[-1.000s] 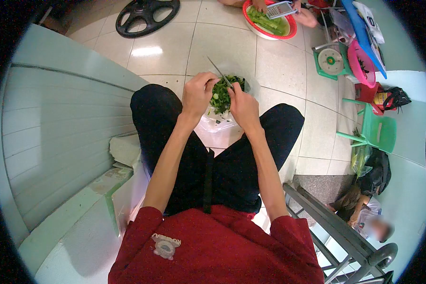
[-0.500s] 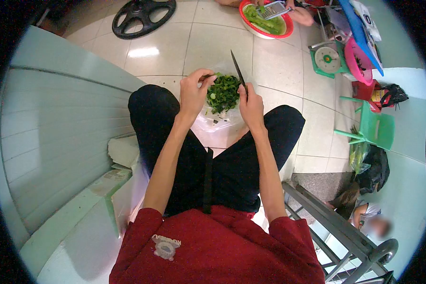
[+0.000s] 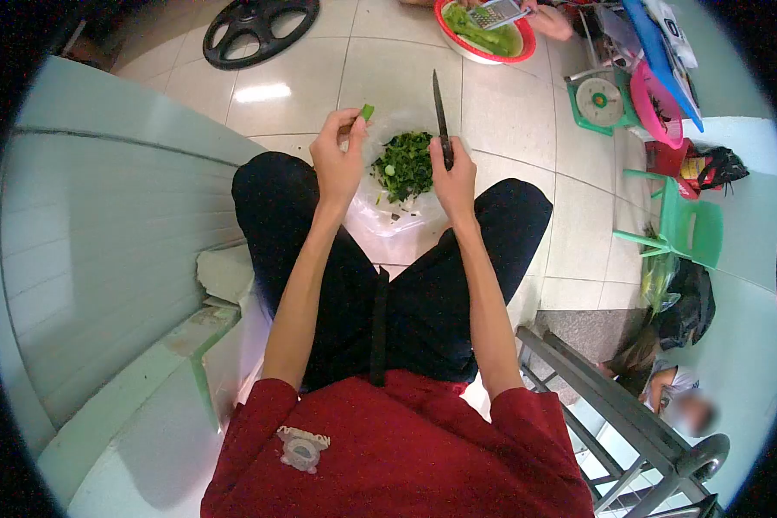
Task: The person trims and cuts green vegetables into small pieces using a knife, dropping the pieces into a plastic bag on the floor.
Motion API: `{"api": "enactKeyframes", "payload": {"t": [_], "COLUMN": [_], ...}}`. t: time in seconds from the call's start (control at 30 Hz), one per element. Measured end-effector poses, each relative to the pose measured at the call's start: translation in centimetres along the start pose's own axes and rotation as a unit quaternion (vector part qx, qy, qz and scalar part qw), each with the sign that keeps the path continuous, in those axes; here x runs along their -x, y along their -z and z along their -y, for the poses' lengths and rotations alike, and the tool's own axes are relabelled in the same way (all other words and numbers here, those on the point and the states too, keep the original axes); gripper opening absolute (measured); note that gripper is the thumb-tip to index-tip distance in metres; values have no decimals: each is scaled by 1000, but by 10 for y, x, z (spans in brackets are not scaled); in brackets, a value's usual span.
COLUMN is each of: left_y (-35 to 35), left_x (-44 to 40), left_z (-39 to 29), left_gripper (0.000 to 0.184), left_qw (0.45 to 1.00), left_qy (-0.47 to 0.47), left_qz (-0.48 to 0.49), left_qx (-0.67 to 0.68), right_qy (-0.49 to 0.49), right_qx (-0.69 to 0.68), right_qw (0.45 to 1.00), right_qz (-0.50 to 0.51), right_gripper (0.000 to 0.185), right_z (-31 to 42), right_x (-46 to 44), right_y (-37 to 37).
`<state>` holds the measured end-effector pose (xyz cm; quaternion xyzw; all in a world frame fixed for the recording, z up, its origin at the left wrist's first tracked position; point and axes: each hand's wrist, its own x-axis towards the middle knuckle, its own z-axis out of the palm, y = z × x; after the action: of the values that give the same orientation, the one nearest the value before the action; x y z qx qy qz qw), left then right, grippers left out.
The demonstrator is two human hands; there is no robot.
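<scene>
Between my knees on the floor lies a clear plastic bag [image 3: 380,214] with a heap of chopped green leaves [image 3: 406,167] on it. My left hand [image 3: 339,155], up and to the left of the heap, pinches a small green piece [image 3: 367,112] between thumb and fingers. In my right hand [image 3: 453,177], at the heap's right edge, is the handle of a knife [image 3: 440,108]. Its dark blade points up and away from me, apart from the left hand.
Another person's hands hold a grater [image 3: 498,13] over a red-rimmed basin [image 3: 527,47] of green vegetables. Right: a green scale [image 3: 599,102], pink basin [image 3: 663,129], green chair [image 3: 698,233], metal railing [image 3: 613,401] and a seated person [image 3: 665,388]. A black wheel-shaped base [image 3: 263,30] lies upper left.
My left hand has moved left and away from the heap, with the green piece now showing. My right hand has drawn back right, and the knife has turned to point more upright.
</scene>
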<state>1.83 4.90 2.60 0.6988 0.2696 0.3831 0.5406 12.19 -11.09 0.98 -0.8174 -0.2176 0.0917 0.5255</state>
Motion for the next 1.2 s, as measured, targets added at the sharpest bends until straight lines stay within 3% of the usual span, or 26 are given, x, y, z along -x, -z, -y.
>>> {"api": "enactKeyframes", "payload": {"t": [0.13,0.23,0.3,0.4,0.6,0.83,1.0,1.2], "left_y": [-1,-5,-6,-7,-7,-7,-4,0], "left_x": [5,9,10,11,13,13,9,7], "left_z": [-1,-6,-4,-2,-6,-4,-6,-12], "left_gripper": [18,15,14,14,8,9,12,7], "left_qw": [998,992,977,971,958,954,962,971], "left_qy": [13,26,-34,-97,-119,-136,-153,-153], "left_qz": [62,104,151,153,149,142,84,34], "left_qx": [-22,-64,-144,-157,-216,-226,-208,-180], "right_qy": [-18,26,44,28,81,65,0,0], "right_qx": [36,16,10,5,53,127,51,-23], "right_qw": [998,996,994,991,988,981,987,988], "right_qz": [52,86,97,127,124,130,155,152], "right_gripper": [38,41,44,45,40,38,40,39], "right_z": [16,20,21,25,15,15,6,1], "right_x": [4,8,9,9,10,12,10,9], "right_y": [3,-1,-2,2,-6,-5,-2,6]}}
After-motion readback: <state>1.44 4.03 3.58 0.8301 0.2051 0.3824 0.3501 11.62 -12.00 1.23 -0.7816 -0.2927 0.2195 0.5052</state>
